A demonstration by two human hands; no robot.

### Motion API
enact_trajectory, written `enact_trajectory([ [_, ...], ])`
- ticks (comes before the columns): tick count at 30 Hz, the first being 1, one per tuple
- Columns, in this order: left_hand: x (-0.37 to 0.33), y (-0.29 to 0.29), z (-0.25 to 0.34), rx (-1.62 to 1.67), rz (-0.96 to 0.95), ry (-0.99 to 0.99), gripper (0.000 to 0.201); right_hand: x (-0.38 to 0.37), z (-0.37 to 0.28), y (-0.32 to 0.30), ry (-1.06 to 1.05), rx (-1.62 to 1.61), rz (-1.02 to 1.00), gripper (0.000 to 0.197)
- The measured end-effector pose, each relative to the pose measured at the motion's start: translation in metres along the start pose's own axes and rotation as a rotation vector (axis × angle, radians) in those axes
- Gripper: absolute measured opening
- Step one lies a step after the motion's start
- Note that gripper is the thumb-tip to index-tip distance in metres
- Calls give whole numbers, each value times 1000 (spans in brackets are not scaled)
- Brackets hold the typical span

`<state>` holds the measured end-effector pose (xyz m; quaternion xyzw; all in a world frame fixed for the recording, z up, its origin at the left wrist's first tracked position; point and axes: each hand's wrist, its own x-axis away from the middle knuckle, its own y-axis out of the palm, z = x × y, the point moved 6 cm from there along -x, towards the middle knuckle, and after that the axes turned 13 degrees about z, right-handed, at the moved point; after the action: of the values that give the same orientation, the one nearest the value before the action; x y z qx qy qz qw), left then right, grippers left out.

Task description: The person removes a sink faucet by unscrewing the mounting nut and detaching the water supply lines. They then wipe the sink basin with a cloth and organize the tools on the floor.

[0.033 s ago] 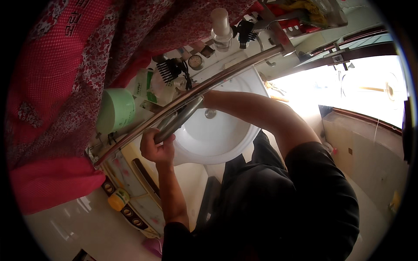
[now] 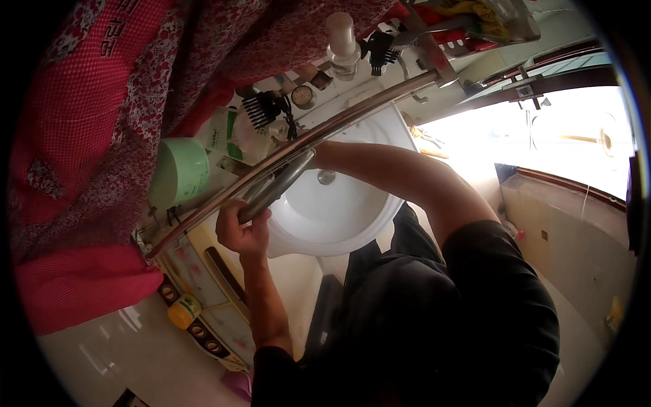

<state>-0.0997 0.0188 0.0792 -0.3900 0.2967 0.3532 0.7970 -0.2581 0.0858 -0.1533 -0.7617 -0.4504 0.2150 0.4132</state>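
A long, smooth grey object (image 2: pixel 283 184) lies slantwise over the left side of a white washbasin (image 2: pixel 332 224); its kind cannot be made out. My left hand (image 2: pixel 239 233) is closed around its lower end, with the thumb along the near side. At the upper end, beside the metal rail, is my right hand (image 2: pixel 321 154). Only the wrist and back part of that hand show, so its fingers and grip are hidden. A metal rail (image 2: pixel 332 129) crosses just beyond both hands and covers part of the view. The basin's drain (image 2: pixel 326 177) shows below my right forearm.
Beyond the rail stand a pale green container (image 2: pixel 182 171), black clipper combs (image 2: pixel 263 112), a small round gauge-like item (image 2: pixel 302 96) and a clear pump bottle (image 2: pixel 344 51). Red patterned cloth (image 2: pixel 88 136) hangs at left. A yellow-lidded jar (image 2: pixel 184 311) sits lower left.
My left hand and the lower end of the grey object have shifted very slightly left. Otherwise both arms keep their place.
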Motion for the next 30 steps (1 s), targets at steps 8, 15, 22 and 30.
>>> enact_trajectory([
  [8,-32,36,37,3,-322,21,35,16,-10,-46,-152,-3,22,60],
  [15,-40,60,66,-1,-295,89,40,35,4,-51,-22,-188,294,60],
  [22,-31,31,51,-86,-136,138,36,46,-15,-66,195,-155,167,53],
  [30,-21,23,40,-121,-20,161,32,20,-19,-44,147,15,21,48],
])
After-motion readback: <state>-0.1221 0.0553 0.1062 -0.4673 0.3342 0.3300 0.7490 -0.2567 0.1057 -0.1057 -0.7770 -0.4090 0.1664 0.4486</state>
